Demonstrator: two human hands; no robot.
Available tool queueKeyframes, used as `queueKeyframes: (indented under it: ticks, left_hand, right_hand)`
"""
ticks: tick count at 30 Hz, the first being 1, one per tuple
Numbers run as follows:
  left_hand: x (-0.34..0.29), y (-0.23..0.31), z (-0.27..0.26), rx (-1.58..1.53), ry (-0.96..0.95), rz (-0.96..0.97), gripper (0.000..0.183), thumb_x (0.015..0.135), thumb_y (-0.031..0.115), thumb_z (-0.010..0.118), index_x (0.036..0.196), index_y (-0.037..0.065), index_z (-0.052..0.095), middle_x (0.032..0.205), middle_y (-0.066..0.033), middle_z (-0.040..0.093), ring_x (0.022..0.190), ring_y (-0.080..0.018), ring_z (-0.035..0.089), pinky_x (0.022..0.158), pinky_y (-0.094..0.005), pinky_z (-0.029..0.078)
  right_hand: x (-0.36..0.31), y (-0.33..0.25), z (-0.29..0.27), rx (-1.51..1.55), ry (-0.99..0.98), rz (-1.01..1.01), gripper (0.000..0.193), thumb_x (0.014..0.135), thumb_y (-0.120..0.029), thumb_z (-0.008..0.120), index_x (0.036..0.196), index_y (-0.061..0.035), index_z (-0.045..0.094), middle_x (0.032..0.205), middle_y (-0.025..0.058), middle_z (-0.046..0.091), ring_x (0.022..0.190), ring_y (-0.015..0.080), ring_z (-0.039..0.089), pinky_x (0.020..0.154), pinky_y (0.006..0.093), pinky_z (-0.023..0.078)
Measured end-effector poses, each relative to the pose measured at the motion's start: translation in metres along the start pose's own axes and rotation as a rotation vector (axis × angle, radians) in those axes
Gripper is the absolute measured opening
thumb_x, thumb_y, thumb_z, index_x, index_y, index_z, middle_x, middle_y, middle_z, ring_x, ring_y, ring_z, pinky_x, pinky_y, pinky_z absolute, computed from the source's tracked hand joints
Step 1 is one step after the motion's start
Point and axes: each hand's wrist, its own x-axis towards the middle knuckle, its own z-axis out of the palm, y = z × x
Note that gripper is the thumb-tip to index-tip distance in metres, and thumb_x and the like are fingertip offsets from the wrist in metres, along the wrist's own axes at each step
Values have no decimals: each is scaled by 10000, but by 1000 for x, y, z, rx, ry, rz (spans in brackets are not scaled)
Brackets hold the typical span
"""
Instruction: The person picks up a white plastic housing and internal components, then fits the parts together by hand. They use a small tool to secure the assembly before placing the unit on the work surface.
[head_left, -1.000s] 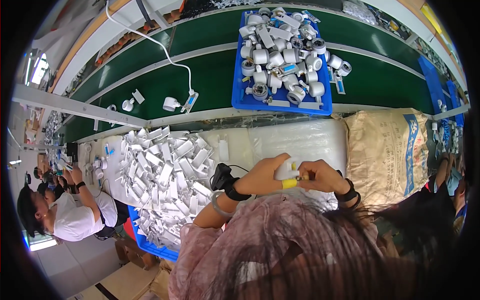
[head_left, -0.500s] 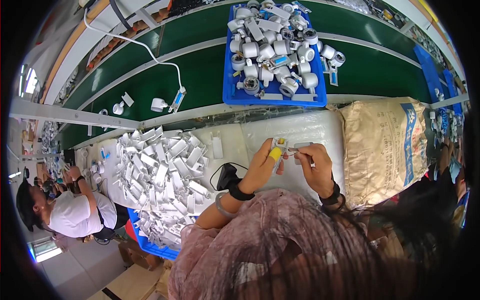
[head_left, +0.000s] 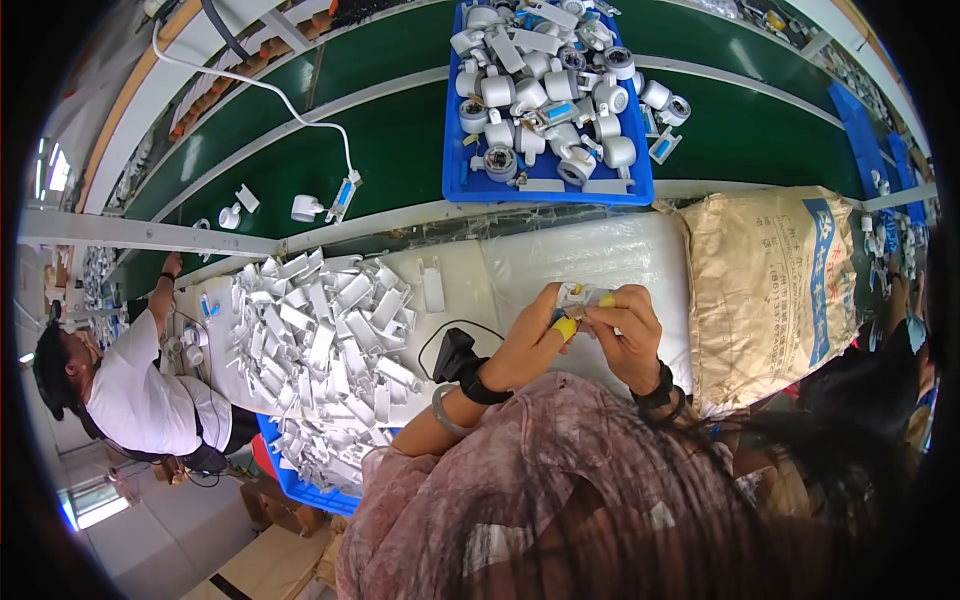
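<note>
The small white part (head_left: 580,297) sits pinched between both my hands, raised just above the counter (head_left: 560,255) so I can work it close. The heap of white pieces (head_left: 320,350) lies near my left. My left hand (head_left: 535,345) steadies it with a yellow-capped thumb; my right hand (head_left: 625,335) closes its grip, fingertips pressed on the part's far end.

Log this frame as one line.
left hand: holds small white part | right hand: pinching same part | left: white parts pile
</note>
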Motion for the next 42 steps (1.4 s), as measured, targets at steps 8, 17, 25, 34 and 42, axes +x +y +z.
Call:
queueKeyframes:
  ticks: [8, 17, 25, 34, 42]
  left_hand:
    - [0, -6, 1, 89, -11, 75, 371, 899, 0, 357, 1270, 3, 369, 923, -55, 509, 739, -116, 484, 676, -269, 437]
    - [-1, 1, 5, 112, -10, 69, 372, 914, 26, 366, 1285, -2, 355, 939, -48, 516, 738, -104, 482, 663, -259, 435]
    - [-2, -2, 8, 96, 17, 124, 343, 969, 98, 423, 1299, 19, 375, 926, -30, 531, 737, -85, 490, 638, -246, 439]
    - [-2, -11, 12, 126, 102, 75, 285, 970, 44, 397, 1250, 16, 438, 857, -16, 531, 674, -66, 488, 604, -220, 430]
    - [-3, -12, 14, 159, 167, 93, 232, 950, 37, 415, 1160, 9, 509, 794, -10, 560, 628, -56, 495, 548, -207, 412]
  right_hand:
    - [-3, 1, 2, 9, 2, 28, 253, 677, 9, 777, 895, -90, 698, 857, 48, 563, 828, 244, 523, 734, 347, 444]
    - [-3, -1, 0, -32, -3, 50, 244, 680, 14, 764, 889, -91, 695, 830, 45, 561, 820, 241, 516, 775, 355, 433]
    - [-2, -3, 0, -22, -3, 87, 224, 689, 15, 750, 880, -81, 683, 820, 48, 559, 800, 237, 517, 779, 353, 425]
    - [-2, -4, 0, -38, -9, 40, 246, 688, 63, 738, 888, -60, 665, 874, 73, 576, 842, 270, 531, 719, 355, 440]
    - [-9, -2, 6, -31, 25, 50, 233, 680, 30, 748, 874, -80, 681, 837, 43, 554, 814, 244, 518, 772, 362, 416]
